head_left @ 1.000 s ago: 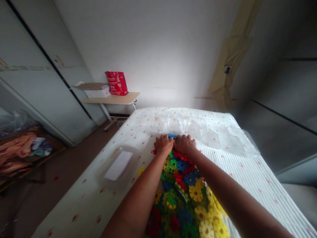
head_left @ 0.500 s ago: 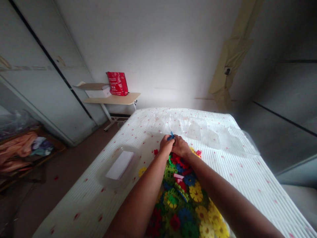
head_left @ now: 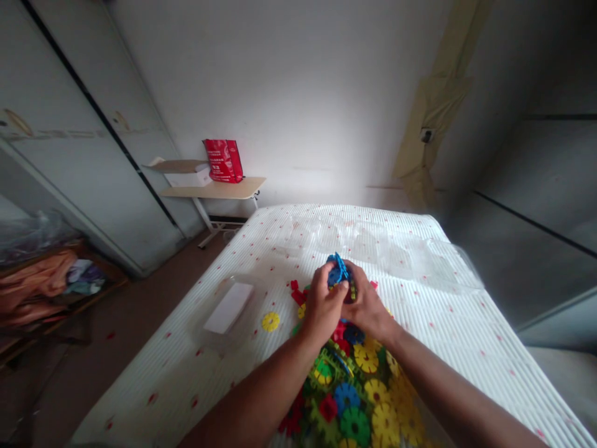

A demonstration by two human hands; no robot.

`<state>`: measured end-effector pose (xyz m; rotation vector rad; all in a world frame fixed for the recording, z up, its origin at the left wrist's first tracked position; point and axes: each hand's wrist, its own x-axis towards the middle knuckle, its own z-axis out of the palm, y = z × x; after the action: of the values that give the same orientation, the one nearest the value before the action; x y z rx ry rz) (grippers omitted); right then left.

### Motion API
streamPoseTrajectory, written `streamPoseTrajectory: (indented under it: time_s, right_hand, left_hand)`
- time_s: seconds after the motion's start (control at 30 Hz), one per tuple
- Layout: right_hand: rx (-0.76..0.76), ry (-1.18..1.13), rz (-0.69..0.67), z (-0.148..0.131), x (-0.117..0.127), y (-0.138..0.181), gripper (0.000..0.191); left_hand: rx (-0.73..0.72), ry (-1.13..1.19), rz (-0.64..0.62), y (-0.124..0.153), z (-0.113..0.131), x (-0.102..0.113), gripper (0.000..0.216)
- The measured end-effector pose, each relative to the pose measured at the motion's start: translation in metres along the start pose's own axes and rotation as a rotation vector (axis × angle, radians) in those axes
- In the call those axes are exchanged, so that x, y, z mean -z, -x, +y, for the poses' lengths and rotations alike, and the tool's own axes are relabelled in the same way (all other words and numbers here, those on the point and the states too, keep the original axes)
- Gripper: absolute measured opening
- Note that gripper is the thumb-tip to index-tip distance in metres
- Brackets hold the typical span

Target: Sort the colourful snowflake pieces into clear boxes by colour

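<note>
My left hand [head_left: 323, 305] and my right hand [head_left: 366, 305] are closed together on a small cluster of interlocking plastic pieces [head_left: 338, 274], blue on top, held just above the bed. Below my wrists lies a pile of gear-shaped plastic pieces [head_left: 354, 398] in yellow, green, blue and red. A single yellow gear piece [head_left: 270, 321] lies apart to the left of the pile, and a few red pieces [head_left: 296, 294] sit near my left hand.
The white mattress [head_left: 443, 323] has red dots and clear plastic trays [head_left: 420, 261] lie across its far half. A clear lidded box [head_left: 227, 309] sits at its left. A side table [head_left: 219, 186] with a red bag [head_left: 224, 160] stands by the wall. Clothes [head_left: 37, 292] lie at left.
My hands have drawn back toward me and lifted the blue cluster off the far end of the pile. The view has shifted a little, and the loose yellow gear now shows fully.
</note>
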<state>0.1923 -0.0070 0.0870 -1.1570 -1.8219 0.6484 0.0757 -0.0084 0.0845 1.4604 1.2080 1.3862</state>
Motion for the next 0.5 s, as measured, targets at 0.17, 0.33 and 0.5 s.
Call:
streamPoseTrajectory:
  time_s: [0.17,0.33,0.5]
  right_hand:
    - [0.049,0.051,-0.035,-0.001,0.017,0.048,0.072]
    - [0.126,0.129,-0.067,0.004,0.038,0.068,0.058]
    - [0.18,0.202,-0.095,0.012,0.046,0.082,0.055]
  left_hand:
    - [-0.191,-0.215,-0.11,0.039,0.003,0.006,0.042]
    - [-0.394,-0.353,-0.252,0.057,0.005,0.011,0.047]
    - [-0.548,-0.431,-0.362,0.069,0.004,0.016,0.053]
